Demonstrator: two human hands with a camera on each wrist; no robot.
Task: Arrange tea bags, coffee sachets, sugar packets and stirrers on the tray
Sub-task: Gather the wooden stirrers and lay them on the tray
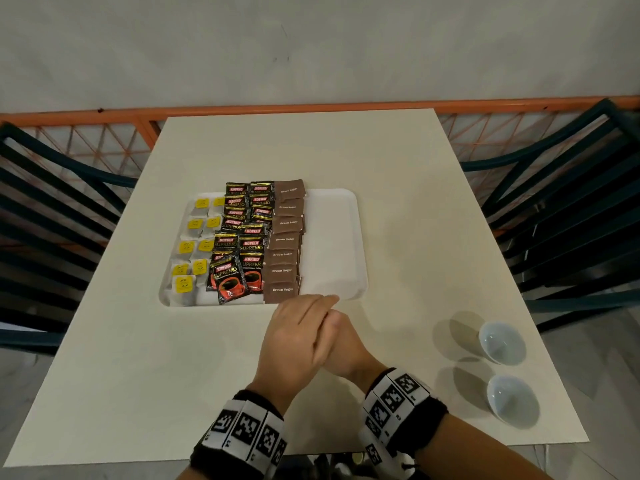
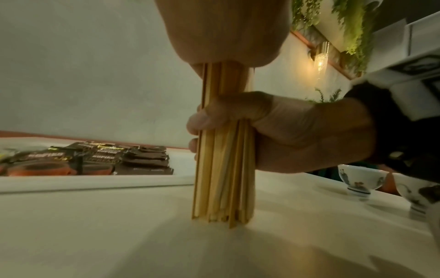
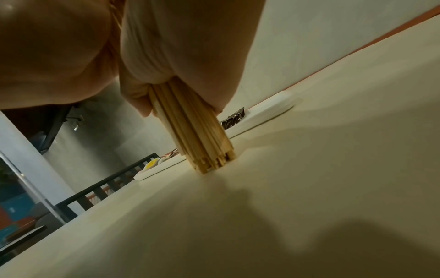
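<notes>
head view: stirrers [image 2: 222, 169] fully hidden under the clasped left hand [image 1: 298, 337] and right hand [image 1: 346, 344]. stirrer tops buried in the palms in both wrist views. coffee sachets [image 2: 95, 156] blurred, print unreadable.

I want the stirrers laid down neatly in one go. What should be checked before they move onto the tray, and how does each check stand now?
1. Both hands grip the stirrers: ok; the right hand wraps the bundle, the left hand is round its top.
2. Bundle upright with ends on the table: ok.
3. Ends flush: not ok; a few stand uneven.
4. Free strip on the tray, right of the sugar packets: ok.
5. Cups clear of the path: ok.
</notes>
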